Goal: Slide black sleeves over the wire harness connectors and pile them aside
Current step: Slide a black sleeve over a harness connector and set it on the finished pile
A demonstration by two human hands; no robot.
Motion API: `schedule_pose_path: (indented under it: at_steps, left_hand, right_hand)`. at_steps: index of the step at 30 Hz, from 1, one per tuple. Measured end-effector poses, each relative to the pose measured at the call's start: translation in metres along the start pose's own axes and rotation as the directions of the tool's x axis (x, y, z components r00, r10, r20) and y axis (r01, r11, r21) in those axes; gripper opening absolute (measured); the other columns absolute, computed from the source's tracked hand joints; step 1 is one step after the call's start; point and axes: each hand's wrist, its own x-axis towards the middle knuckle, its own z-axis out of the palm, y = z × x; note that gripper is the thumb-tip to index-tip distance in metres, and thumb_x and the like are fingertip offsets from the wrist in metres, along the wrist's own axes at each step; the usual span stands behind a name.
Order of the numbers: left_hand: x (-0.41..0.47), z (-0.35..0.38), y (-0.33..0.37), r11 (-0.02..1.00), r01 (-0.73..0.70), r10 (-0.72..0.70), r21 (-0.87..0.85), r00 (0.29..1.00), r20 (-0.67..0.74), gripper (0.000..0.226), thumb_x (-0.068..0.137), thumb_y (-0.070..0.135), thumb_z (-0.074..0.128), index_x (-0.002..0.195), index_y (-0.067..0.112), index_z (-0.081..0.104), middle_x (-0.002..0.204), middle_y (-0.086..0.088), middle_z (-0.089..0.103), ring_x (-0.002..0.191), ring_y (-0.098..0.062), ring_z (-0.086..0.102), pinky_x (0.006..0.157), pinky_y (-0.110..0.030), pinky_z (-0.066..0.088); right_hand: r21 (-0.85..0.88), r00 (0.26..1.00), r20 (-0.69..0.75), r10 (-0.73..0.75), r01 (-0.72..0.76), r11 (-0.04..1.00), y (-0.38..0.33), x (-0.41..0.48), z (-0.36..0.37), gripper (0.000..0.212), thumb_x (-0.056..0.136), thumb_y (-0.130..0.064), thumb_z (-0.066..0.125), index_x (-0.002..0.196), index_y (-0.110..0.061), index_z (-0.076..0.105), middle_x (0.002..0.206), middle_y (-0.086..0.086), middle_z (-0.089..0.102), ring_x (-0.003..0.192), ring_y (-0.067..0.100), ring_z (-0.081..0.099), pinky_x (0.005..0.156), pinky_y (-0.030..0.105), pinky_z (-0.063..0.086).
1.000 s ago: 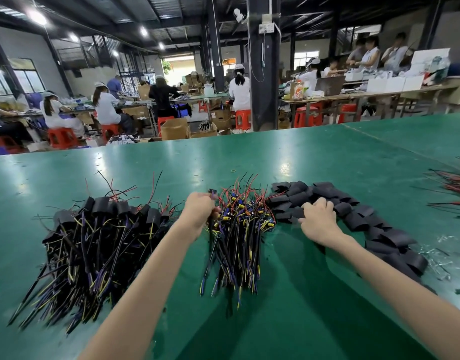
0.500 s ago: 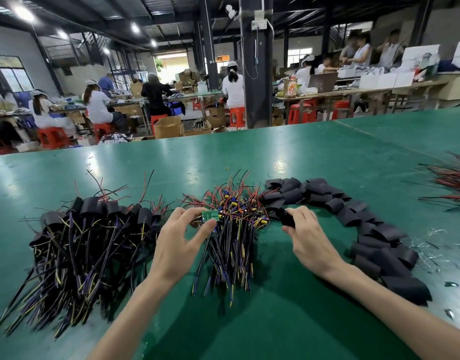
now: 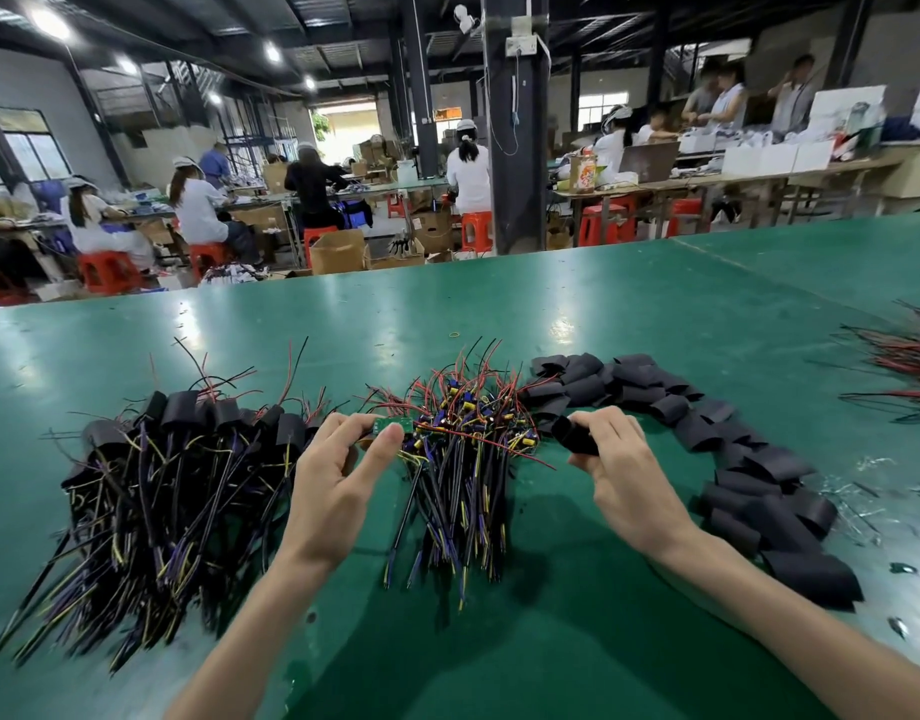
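Note:
A bundle of bare wire harnesses (image 3: 457, 459) with red, blue and yellow wires lies in the middle of the green table (image 3: 603, 324). My left hand (image 3: 338, 480) pinches one harness by its small green connector board (image 3: 395, 426) at the bundle's left top. My right hand (image 3: 613, 475) holds one black sleeve (image 3: 574, 436) just right of the bundle. Loose black sleeves (image 3: 728, 444) curve in a row from behind the bundle to the right front. A pile of sleeved harnesses (image 3: 156, 491) lies at the left.
More red and black wires (image 3: 904, 366) lie at the table's right edge. Small scraps (image 3: 863, 491) are scattered beside the sleeves. Beyond the table's far edge people sit at benches on red stools, and a dark pillar (image 3: 515, 122) stands behind.
My left hand opened from a fist on the bundle and now pinches a green connector board. My right hand picked a black sleeve from the row and drew it toward me.

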Motion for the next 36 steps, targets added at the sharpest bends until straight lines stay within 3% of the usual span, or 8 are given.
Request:
schedule_pose_path:
  at_steps: [7,19,29,36]
  left_hand:
    - [-0.001,-0.001,0.001,1.000,0.013,-0.013,0.011,1.000,0.021,0.027,0.084,0.041,0.057,0.077,0.016,0.066,0.084,-0.013,0.053,0.079,-0.023,0.049,0.071,-0.024,0.037]
    - [-0.001,-0.001,0.000,1.000,0.019,-0.019,0.024,1.000,0.002,0.037,0.084,0.044,0.060,0.076,0.008,0.068,0.085,-0.018,0.054,0.080,-0.028,0.051,0.073,-0.029,0.039]
    - [-0.001,0.001,0.000,0.999,0.037,-0.037,0.010,0.999,-0.005,0.037,0.082,0.044,0.057,0.071,0.009,0.067,0.084,-0.020,0.053,0.080,-0.028,0.050,0.073,-0.030,0.038]
    - [0.001,0.002,-0.001,0.999,0.047,-0.047,-0.007,0.997,-0.060,0.030,0.082,0.044,0.056,0.071,0.018,0.067,0.083,-0.014,0.056,0.079,-0.020,0.054,0.073,-0.018,0.039]
  right_hand:
    - [-0.023,0.993,-0.039,-0.111,0.110,0.994,-0.004,0.001,-0.004,0.051,0.071,0.023,0.060,0.116,-0.002,0.056,0.109,0.008,0.055,0.097,0.023,0.046,0.093,0.029,0.038]
    - [-0.076,0.976,-0.108,-0.188,0.180,0.981,-0.008,0.002,-0.012,0.055,0.068,0.026,0.050,0.116,0.001,0.056,0.111,0.011,0.055,0.099,0.016,0.039,0.097,0.003,0.022]
    - [-0.062,0.977,-0.059,-0.207,0.203,0.977,-0.003,0.001,-0.009,0.057,0.068,0.027,0.054,0.117,-0.003,0.056,0.113,0.008,0.054,0.097,0.019,0.041,0.093,0.025,0.036]
    - [-0.039,0.963,0.016,-0.270,0.270,0.962,-0.002,0.000,-0.007,0.054,0.072,0.024,0.055,0.117,-0.006,0.057,0.114,0.005,0.053,0.101,0.020,0.043,0.094,0.032,0.040]
